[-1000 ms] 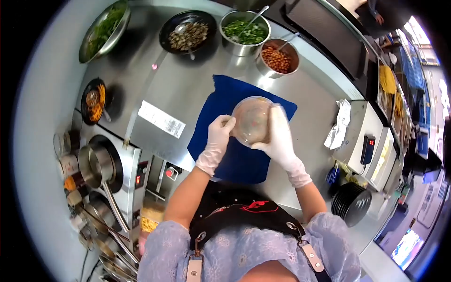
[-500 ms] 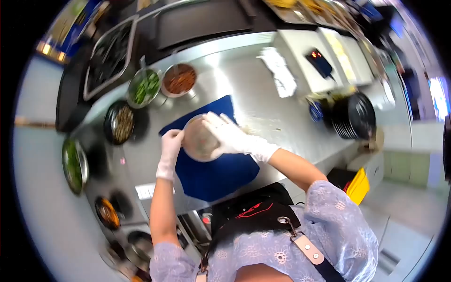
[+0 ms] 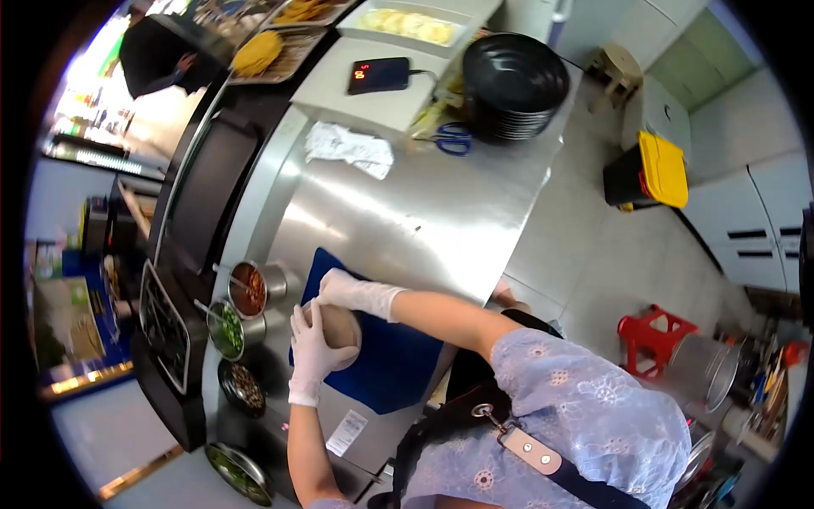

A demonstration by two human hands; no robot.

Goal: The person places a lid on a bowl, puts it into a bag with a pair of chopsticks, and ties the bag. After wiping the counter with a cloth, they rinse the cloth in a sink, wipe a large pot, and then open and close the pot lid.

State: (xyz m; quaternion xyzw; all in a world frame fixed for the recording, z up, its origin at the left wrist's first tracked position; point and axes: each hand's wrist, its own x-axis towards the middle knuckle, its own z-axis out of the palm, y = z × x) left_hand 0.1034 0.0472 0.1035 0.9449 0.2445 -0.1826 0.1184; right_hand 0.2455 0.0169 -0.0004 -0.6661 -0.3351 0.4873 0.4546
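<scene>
A round, pale takeaway bowl, its top seemingly covered by a translucent lid, rests on a blue cloth on the steel counter. My left hand, in a white glove, lies over the bowl's near left side, thumb and fingers spread around it. At the far rim my right hand, also gloved, has its fingers curled in against the edge. The hands hide much of the bowl, and its contents cannot be made out.
Metal pots of red food and chopped greens stand left of the cloth. Stacked black bowls, blue-handled scissors, a crumpled white cloth and a red-digit display are at the far end. A red stool stands right.
My right hand went from lying flat on the bowl's top to curling at its far rim. My left hand shifted from pinching the rim to spreading over the bowl. The view turned right.
</scene>
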